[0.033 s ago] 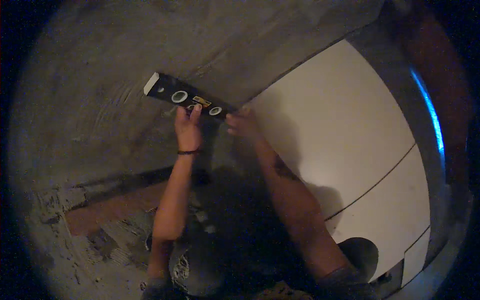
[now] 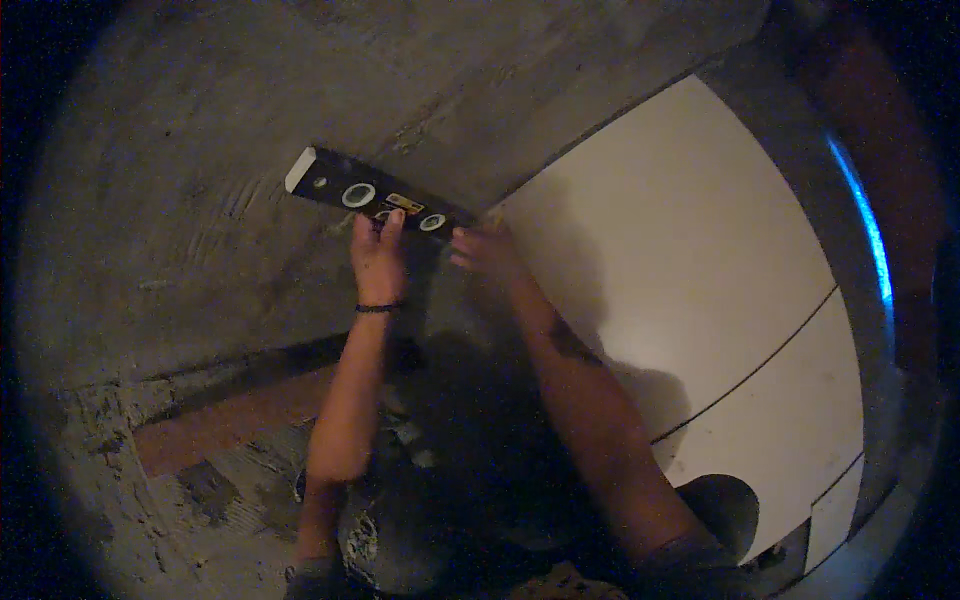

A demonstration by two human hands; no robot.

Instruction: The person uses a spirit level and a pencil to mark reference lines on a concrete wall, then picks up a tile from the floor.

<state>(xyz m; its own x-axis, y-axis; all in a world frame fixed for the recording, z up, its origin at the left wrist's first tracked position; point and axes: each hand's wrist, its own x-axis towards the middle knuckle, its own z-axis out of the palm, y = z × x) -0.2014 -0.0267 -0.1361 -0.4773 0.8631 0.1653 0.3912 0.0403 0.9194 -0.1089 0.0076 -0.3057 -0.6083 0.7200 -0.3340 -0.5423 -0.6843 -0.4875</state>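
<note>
A dark spirit level (image 2: pixel 379 196) with a white end cap, round pale-rimmed vials and a yellow label lies slanted against the rough grey surface. My left hand (image 2: pixel 378 265), with a dark band at its wrist, grips the level's lower edge near the middle, thumb over the face. At the level's right end, my right hand (image 2: pixel 488 250) has its fingers closed on it, beside the edge of a large pale tile (image 2: pixel 680 230). Shadow hides part of the right hand's fingers.
Below the large tile, across a dark joint, is another pale tile (image 2: pixel 770 410). A reddish-brown board-like piece (image 2: pixel 245 415) lies at the lower left amid rough mortar (image 2: pixel 230 512). A bright blue strip (image 2: pixel 868 230) runs along the far right.
</note>
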